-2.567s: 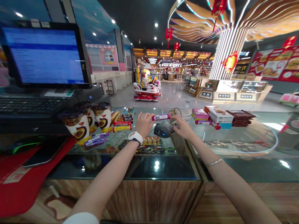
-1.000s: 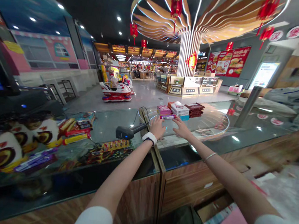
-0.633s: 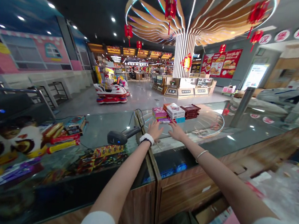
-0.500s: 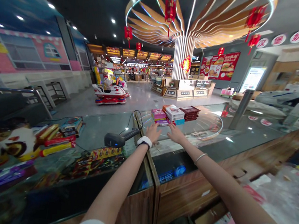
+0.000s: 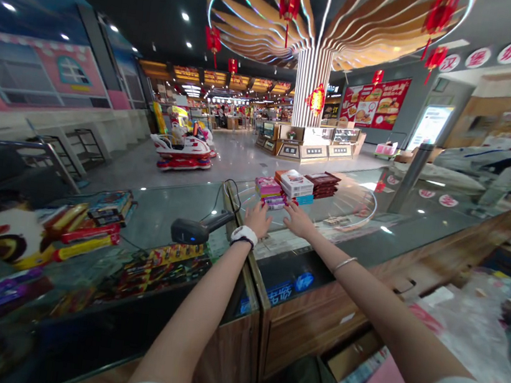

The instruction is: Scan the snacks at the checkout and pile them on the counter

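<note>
My left hand (image 5: 258,219) reaches over the glass counter (image 5: 343,244), a white band at its wrist, with its fingers spread at the near left side of a stack of small packages. On the right, my right hand (image 5: 299,221) also has its fingers apart, close to the stack's front. Between the fingertips lies a purple pack (image 5: 275,203). Behind it stand a pink box (image 5: 267,185) and a white box (image 5: 297,184), the latter above a blue box (image 5: 305,200). Several dark red packets (image 5: 323,185) are piled at the right. Whether the fingertips touch the packs I cannot tell.
A black handheld scanner (image 5: 198,232) on a cable lies left of my left wrist. Colourful packaged goods (image 5: 89,239) cover the left counter. A metal post (image 5: 410,177) rises at the right, and a clear plastic bag (image 5: 473,327) bulges below. Beyond is a kiddie ride (image 5: 183,149).
The view has shifted slightly, so the scene sits a little higher and further left. Both hands remain by the stack with fingers spread, and the packages look unmoved on the counter.
</note>
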